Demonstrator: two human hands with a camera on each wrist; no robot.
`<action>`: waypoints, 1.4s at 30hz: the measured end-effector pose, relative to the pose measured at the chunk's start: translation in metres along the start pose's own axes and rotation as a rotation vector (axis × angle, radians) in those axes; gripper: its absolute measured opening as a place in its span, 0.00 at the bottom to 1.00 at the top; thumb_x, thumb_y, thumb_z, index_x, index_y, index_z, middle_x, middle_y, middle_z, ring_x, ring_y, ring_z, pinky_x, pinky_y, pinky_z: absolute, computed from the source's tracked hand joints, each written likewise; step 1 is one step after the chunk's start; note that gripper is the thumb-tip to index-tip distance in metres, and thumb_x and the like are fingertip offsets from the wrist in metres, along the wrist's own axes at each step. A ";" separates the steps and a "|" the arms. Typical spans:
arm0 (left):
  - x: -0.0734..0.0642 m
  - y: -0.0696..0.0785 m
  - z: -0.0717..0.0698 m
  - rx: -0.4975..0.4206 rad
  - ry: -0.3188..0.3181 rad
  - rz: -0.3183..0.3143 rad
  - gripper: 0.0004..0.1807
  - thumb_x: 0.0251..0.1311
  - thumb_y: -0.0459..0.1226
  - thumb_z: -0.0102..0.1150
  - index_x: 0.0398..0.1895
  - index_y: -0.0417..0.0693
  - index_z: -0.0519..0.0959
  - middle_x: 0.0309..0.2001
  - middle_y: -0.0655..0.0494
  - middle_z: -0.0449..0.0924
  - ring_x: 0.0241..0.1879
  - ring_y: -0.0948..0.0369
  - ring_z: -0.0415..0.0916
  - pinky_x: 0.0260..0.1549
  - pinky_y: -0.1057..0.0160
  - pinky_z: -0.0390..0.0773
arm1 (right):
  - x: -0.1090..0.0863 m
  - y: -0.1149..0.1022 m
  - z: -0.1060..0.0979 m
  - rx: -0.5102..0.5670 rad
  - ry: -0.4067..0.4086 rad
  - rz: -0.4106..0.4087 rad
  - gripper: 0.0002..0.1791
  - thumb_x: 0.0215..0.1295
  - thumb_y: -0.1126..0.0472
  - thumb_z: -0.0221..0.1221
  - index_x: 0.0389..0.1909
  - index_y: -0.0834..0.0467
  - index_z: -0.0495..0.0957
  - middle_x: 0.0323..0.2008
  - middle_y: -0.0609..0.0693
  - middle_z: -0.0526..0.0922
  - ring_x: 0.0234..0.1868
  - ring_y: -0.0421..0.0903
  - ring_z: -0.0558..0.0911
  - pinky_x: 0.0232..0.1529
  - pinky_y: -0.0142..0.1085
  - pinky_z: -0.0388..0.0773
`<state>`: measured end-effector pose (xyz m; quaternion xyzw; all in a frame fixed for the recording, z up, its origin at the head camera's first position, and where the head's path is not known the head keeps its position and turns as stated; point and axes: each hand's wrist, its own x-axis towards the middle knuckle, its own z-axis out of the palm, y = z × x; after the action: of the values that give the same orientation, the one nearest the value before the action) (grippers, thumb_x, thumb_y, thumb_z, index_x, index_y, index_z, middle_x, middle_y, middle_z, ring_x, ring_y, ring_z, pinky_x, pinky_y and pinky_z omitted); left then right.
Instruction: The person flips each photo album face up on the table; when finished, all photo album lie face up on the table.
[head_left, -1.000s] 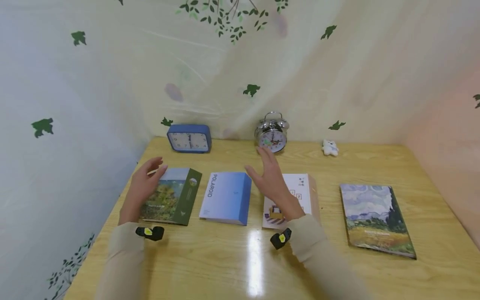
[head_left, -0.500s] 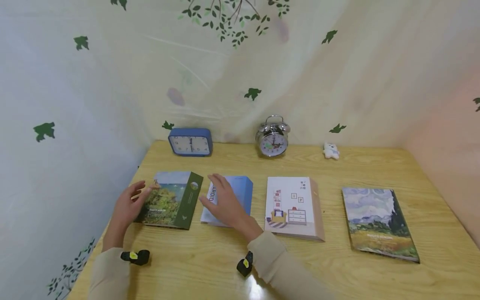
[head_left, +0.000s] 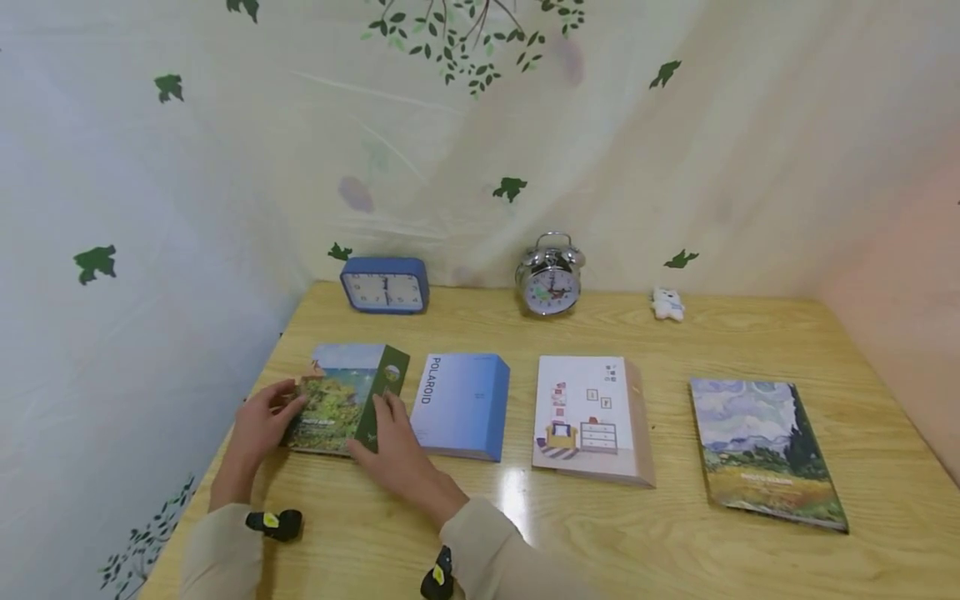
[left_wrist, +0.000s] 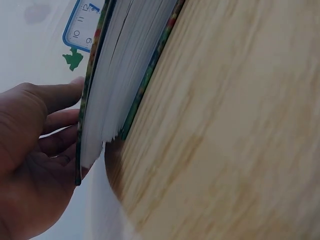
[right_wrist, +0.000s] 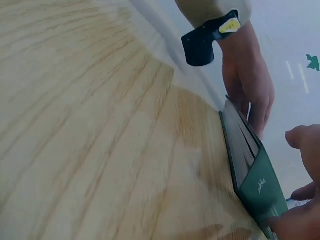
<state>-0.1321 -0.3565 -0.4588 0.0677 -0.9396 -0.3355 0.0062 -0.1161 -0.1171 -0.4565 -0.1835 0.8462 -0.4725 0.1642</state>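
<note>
A thick photo album [head_left: 333, 400] with a painted landscape cover and green spine lies at the table's left. My left hand [head_left: 258, 421] is at its left edge, the thumb over the cover and the fingers loosely bent along the side. In the left wrist view, the album's white pages [left_wrist: 117, 75] show beside the left hand [left_wrist: 30, 145]. On the other side, my right hand [head_left: 397, 454] reaches the green spine with its fingers. The right wrist view has the right hand [right_wrist: 305, 195] with fingertips at the spine and the thumb apart from the cover.
Right of the album lie a blue POLAROID album [head_left: 461, 404], a white illustrated album [head_left: 585, 417] and another landscape album [head_left: 768, 450]. Behind them stand a blue clock [head_left: 385, 287], a silver twin-bell alarm clock [head_left: 551, 283] and a small white bear figure [head_left: 667, 304]. Patterned cloth surrounds the table [head_left: 600, 542].
My right hand has swept left from over the white album, past the blue one, to the green spine. The left hand has shifted left and down to the album's left edge.
</note>
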 end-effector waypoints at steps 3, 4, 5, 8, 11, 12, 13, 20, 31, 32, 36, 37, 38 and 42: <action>0.001 0.001 0.002 -0.002 -0.013 -0.029 0.32 0.71 0.46 0.48 0.68 0.31 0.60 0.63 0.28 0.64 0.60 0.35 0.65 0.57 0.39 0.69 | 0.000 -0.003 0.007 0.001 -0.015 0.038 0.44 0.68 0.39 0.51 0.76 0.53 0.44 0.77 0.54 0.39 0.75 0.51 0.51 0.67 0.50 0.65; 0.001 0.001 0.003 -0.003 -0.020 -0.039 0.32 0.71 0.46 0.48 0.69 0.31 0.60 0.64 0.28 0.63 0.61 0.35 0.64 0.57 0.39 0.69 | 0.000 -0.004 0.009 0.004 -0.016 0.050 0.44 0.68 0.39 0.51 0.76 0.53 0.44 0.77 0.54 0.38 0.75 0.52 0.50 0.67 0.50 0.65; 0.002 0.002 0.003 -0.003 -0.025 -0.046 0.32 0.71 0.46 0.48 0.69 0.31 0.59 0.65 0.28 0.62 0.61 0.35 0.64 0.57 0.39 0.68 | 0.000 -0.005 0.010 0.012 -0.015 0.064 0.44 0.68 0.39 0.51 0.76 0.53 0.44 0.77 0.54 0.37 0.76 0.52 0.49 0.67 0.50 0.64; 0.003 0.003 0.004 -0.001 -0.041 -0.058 0.33 0.71 0.46 0.47 0.69 0.32 0.59 0.66 0.29 0.60 0.62 0.35 0.63 0.57 0.39 0.68 | 0.000 -0.007 0.012 0.035 -0.005 0.105 0.44 0.68 0.40 0.52 0.76 0.55 0.45 0.77 0.55 0.35 0.76 0.53 0.47 0.67 0.51 0.64; 0.004 0.004 0.003 0.001 -0.051 -0.046 0.32 0.71 0.46 0.47 0.69 0.32 0.59 0.66 0.29 0.61 0.62 0.34 0.63 0.56 0.38 0.69 | 0.001 -0.008 0.012 0.055 0.010 0.131 0.44 0.68 0.42 0.52 0.76 0.56 0.45 0.77 0.55 0.33 0.76 0.53 0.46 0.68 0.50 0.63; 0.004 0.005 0.003 0.000 -0.054 -0.040 0.32 0.71 0.46 0.47 0.69 0.32 0.59 0.66 0.29 0.61 0.61 0.35 0.63 0.56 0.38 0.69 | 0.001 -0.008 0.013 0.060 0.012 0.135 0.44 0.68 0.42 0.52 0.76 0.56 0.45 0.77 0.55 0.33 0.76 0.52 0.45 0.68 0.50 0.63; 0.005 0.005 0.004 0.000 -0.054 -0.036 0.32 0.71 0.47 0.47 0.69 0.32 0.60 0.65 0.29 0.62 0.61 0.35 0.64 0.55 0.38 0.69 | 0.001 -0.008 0.013 0.057 0.012 0.137 0.44 0.68 0.42 0.52 0.76 0.56 0.44 0.77 0.54 0.32 0.76 0.52 0.44 0.68 0.49 0.63; 0.006 0.011 0.005 -0.018 -0.057 -0.026 0.33 0.70 0.49 0.47 0.68 0.33 0.62 0.62 0.30 0.68 0.59 0.37 0.68 0.54 0.41 0.72 | 0.002 -0.008 0.016 0.070 0.035 0.128 0.44 0.68 0.42 0.53 0.76 0.54 0.42 0.77 0.53 0.35 0.76 0.51 0.45 0.69 0.49 0.62; 0.002 0.019 0.006 -0.011 -0.052 -0.024 0.32 0.71 0.50 0.46 0.65 0.32 0.66 0.60 0.31 0.71 0.57 0.38 0.71 0.53 0.41 0.73 | -0.001 -0.020 0.012 0.126 0.115 0.037 0.42 0.67 0.38 0.50 0.76 0.47 0.44 0.77 0.47 0.36 0.75 0.50 0.50 0.66 0.52 0.66; 0.002 0.020 0.006 -0.020 -0.055 -0.019 0.32 0.71 0.51 0.45 0.65 0.32 0.67 0.60 0.31 0.71 0.57 0.37 0.71 0.54 0.41 0.72 | -0.001 -0.023 0.010 0.130 0.127 0.028 0.42 0.67 0.38 0.50 0.76 0.47 0.44 0.77 0.47 0.36 0.75 0.50 0.50 0.66 0.52 0.66; 0.000 0.026 0.007 -0.056 -0.105 0.012 0.34 0.71 0.54 0.41 0.67 0.36 0.65 0.62 0.31 0.69 0.59 0.37 0.69 0.55 0.39 0.70 | -0.002 -0.035 0.002 0.150 0.152 0.011 0.43 0.66 0.37 0.51 0.76 0.46 0.45 0.77 0.49 0.35 0.76 0.51 0.48 0.66 0.53 0.65; 0.000 0.028 0.007 -0.072 -0.128 0.017 0.35 0.71 0.55 0.41 0.69 0.37 0.64 0.64 0.32 0.67 0.60 0.37 0.68 0.56 0.39 0.70 | -0.002 -0.037 0.000 0.157 0.150 0.014 0.43 0.66 0.37 0.51 0.76 0.45 0.45 0.77 0.50 0.34 0.76 0.51 0.48 0.67 0.54 0.64; -0.001 0.029 0.007 -0.086 -0.146 0.026 0.35 0.71 0.55 0.40 0.70 0.39 0.62 0.65 0.32 0.65 0.61 0.37 0.67 0.57 0.38 0.69 | -0.002 -0.038 -0.001 0.158 0.149 0.018 0.43 0.66 0.37 0.52 0.76 0.46 0.45 0.77 0.51 0.35 0.76 0.52 0.47 0.67 0.53 0.63; -0.004 0.035 0.006 -0.152 -0.207 0.069 0.34 0.72 0.54 0.40 0.72 0.42 0.58 0.70 0.34 0.57 0.66 0.36 0.60 0.60 0.37 0.64 | -0.001 -0.037 -0.007 0.168 0.152 0.036 0.44 0.65 0.36 0.52 0.76 0.48 0.47 0.76 0.57 0.39 0.74 0.56 0.51 0.66 0.54 0.64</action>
<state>-0.1329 -0.3253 -0.4406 -0.0005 -0.9089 -0.4104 -0.0740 -0.1129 -0.1299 -0.4208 -0.1174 0.8168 -0.5513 0.1231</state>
